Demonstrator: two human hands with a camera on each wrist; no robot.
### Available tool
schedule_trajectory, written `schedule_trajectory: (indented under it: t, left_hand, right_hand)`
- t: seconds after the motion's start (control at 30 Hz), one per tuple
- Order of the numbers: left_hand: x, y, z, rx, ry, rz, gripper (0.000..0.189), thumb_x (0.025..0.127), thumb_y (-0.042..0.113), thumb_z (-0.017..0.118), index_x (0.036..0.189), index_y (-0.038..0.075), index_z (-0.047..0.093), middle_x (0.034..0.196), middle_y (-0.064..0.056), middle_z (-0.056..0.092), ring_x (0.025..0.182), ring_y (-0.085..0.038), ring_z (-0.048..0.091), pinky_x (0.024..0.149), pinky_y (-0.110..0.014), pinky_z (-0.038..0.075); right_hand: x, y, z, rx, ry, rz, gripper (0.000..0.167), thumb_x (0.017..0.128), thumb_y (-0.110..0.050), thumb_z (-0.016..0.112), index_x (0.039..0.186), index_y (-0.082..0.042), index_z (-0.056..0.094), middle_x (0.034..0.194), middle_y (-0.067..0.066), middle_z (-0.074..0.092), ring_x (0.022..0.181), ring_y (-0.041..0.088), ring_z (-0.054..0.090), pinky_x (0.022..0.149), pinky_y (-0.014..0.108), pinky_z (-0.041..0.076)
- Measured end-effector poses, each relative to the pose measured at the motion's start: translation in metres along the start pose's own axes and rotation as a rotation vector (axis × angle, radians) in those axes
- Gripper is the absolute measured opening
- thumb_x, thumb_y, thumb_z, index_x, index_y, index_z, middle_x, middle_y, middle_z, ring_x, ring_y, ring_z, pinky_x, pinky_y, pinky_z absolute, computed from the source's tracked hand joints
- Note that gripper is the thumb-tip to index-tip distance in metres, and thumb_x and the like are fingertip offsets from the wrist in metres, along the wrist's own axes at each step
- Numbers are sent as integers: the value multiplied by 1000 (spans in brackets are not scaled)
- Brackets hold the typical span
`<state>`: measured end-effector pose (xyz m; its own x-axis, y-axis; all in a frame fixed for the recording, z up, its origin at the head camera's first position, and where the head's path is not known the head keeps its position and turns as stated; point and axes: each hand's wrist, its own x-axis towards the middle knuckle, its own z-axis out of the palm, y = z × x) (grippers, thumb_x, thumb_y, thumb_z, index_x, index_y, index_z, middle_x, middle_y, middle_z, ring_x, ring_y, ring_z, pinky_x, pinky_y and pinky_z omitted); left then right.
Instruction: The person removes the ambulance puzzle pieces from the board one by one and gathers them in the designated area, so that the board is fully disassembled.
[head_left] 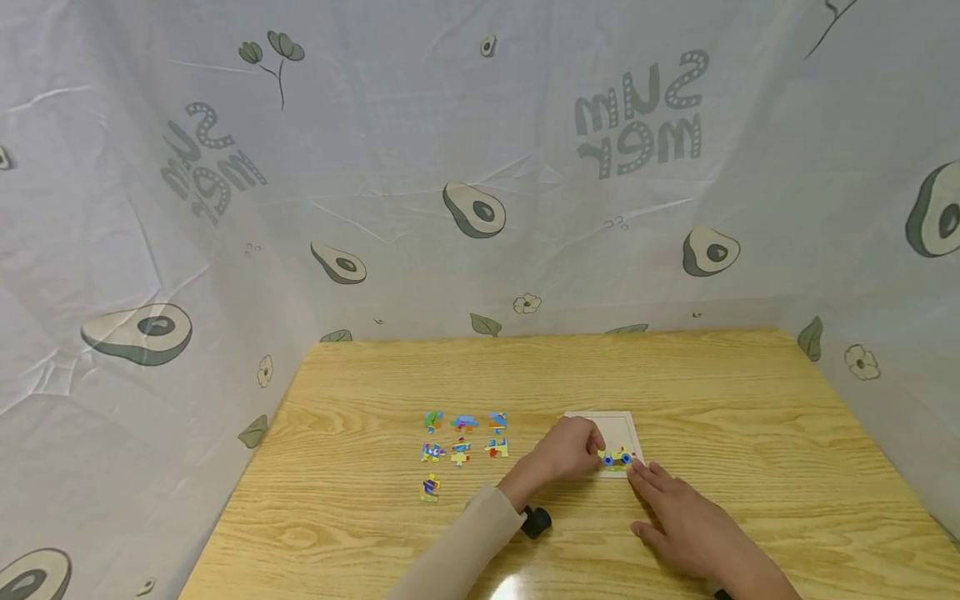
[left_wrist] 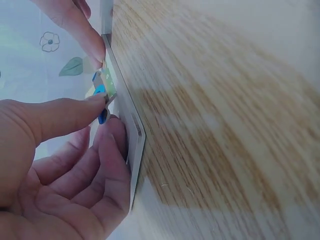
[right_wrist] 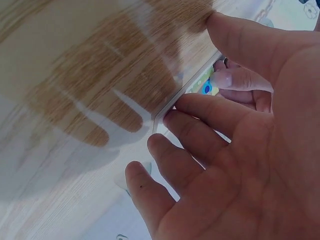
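A white square puzzle tray (head_left: 617, 427) lies on the table. In its lower right part is a yellow picture with blue wheels (head_left: 626, 459), made of jigsaw puzzle pieces; I cannot tell how many. My left hand (head_left: 567, 447) reaches over the tray's left side and pinches a jigsaw puzzle piece (left_wrist: 101, 91), which stands tilted over the tray in the left wrist view. Its other fingers curl beside the tray's edge. With its fingers nearly straight, my right hand (head_left: 693, 529) touches the tray's lower right corner. The hands partly cover the tray's lower edge.
Several loose jigsaw puzzle pieces (head_left: 461, 455) lie in rows on the wooden table (head_left: 360, 400), left of the tray. A whitish curtain (head_left: 405, 275) with avocado prints hangs behind and beside the table.
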<state>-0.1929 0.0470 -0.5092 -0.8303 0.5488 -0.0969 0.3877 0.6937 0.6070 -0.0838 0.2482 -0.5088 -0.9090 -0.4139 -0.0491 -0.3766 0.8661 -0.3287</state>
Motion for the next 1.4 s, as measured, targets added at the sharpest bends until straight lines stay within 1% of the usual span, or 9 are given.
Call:
schedule_trajectory:
  t: [0.17, 0.33, 0.47, 0.6, 0.77, 1.0, 1.1, 1.3, 1.4]
  left_hand:
    - [-3, -1, -1, -18, 6, 3, 8, 91, 8, 76, 99, 7, 75, 77, 5, 69, 64, 1, 52, 64, -13, 46]
    - [-5, 0, -2, -43, 3, -3, 7, 92, 6, 76, 99, 8, 75, 75, 6, 68, 61, 0, 50, 59, -14, 43]
    - [-7, 0, -2, -83, 3, -12, 6, 93, 5, 76, 98, 8, 75, 73, 5, 67, 59, -1, 50, 57, -15, 43]
    - [-8, -2, -2, -108, 8, -18, 7, 93, 5, 76, 98, 9, 75, 73, 5, 68, 58, -2, 51, 57, -15, 43]
    - [-9, -2, -2, -135, 16, -6, 11, 91, 0, 72, 99, 8, 76, 72, 5, 68, 57, -1, 50, 57, -15, 42]
    - [-10, -2, -2, -156, 16, 17, 16, 92, -1, 71, 100, 10, 77, 70, 6, 68, 60, 2, 56, 60, -13, 46]
    - [-12, -1, -2, -162, 28, 23, 16, 92, -2, 71, 100, 9, 78, 71, 5, 70, 60, 3, 56, 60, -13, 46]
    - [-13, 0, -4, -182, 88, 19, 8, 90, 1, 75, 95, 6, 80, 78, 4, 75, 64, 5, 57, 61, -12, 49]
    - [-16, 0, -6, -216, 102, 9, 7, 92, 4, 76, 94, 7, 82, 80, 4, 77, 65, 5, 59, 62, -13, 50]
  right_hand:
    - [0, -2, 0, 9, -17, 11, 68, 94, -32, 77, 149, 1, 56, 155, 21, 56, 143, 44, 53, 112, 63, 46]
    - [1, -3, 0, 5, -18, 12, 68, 94, -32, 78, 149, 1, 56, 155, 20, 56, 143, 43, 54, 112, 63, 46]
    - [0, -4, 0, -2, -10, 6, 67, 94, -32, 78, 148, 1, 57, 154, 20, 57, 142, 43, 55, 111, 63, 46]
    - [0, -4, -1, -6, -4, 3, 67, 94, -32, 78, 148, 1, 57, 154, 20, 57, 141, 43, 56, 111, 63, 47]
    - [1, -4, -1, -3, -8, 9, 67, 94, -32, 78, 148, 1, 57, 154, 20, 57, 141, 43, 56, 111, 63, 46]
    - [1, -2, -2, 6, -38, 23, 68, 95, -33, 77, 150, 1, 55, 157, 20, 54, 144, 45, 53, 113, 64, 44]
    - [1, -2, -2, 8, -37, 22, 68, 95, -33, 77, 150, 1, 55, 158, 20, 53, 145, 45, 51, 113, 64, 43]
    - [0, -3, -2, 3, -24, 13, 68, 94, -32, 77, 149, 3, 56, 156, 22, 54, 145, 46, 51, 113, 66, 43]
    - [0, -4, -1, -5, -4, 5, 67, 94, -32, 78, 147, 3, 57, 155, 22, 56, 144, 45, 52, 112, 65, 44]
